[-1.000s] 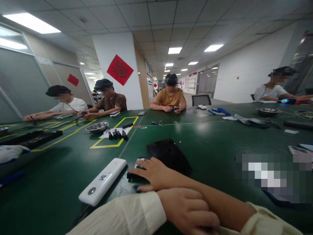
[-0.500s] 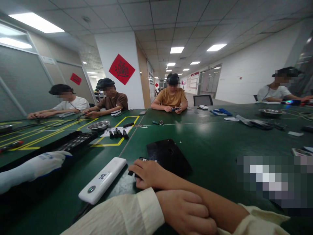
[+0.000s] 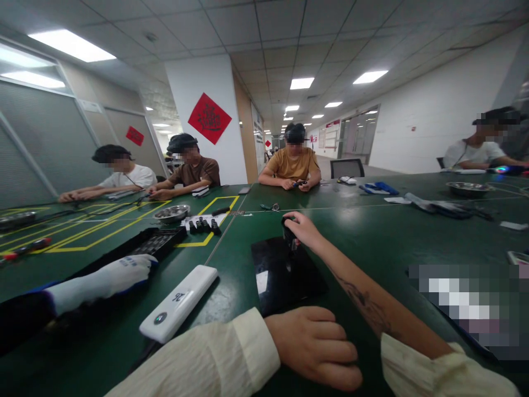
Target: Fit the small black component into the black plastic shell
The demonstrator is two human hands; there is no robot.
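My right hand [image 3: 305, 229] is closed around a small black part [image 3: 290, 236], held upright at the far edge of a glossy black flat panel [image 3: 275, 281] on the table. The part's lower end is close to the panel; whether they touch I cannot tell. My left hand [image 3: 316, 348] lies palm down in front of the panel, fingers together and curled under. Its palm is hidden, so anything inside cannot be seen. Left of the panel is a white power bank [image 3: 179, 302] marked 26.
A co-worker's gloved hand [image 3: 119, 275] rests by a long black tray [image 3: 176, 236] at left. Several black cylindrical parts [image 3: 204, 225] and a metal bowl [image 3: 171, 213] stand beyond. Pliers [image 3: 270, 207] lie farther back. Other people sit around the green table.
My right hand has moved from beside the power bank, away from me and rightward, to the panel's far edge with the black part. The co-worker's gloved hand shifted right. My left hand stayed put.
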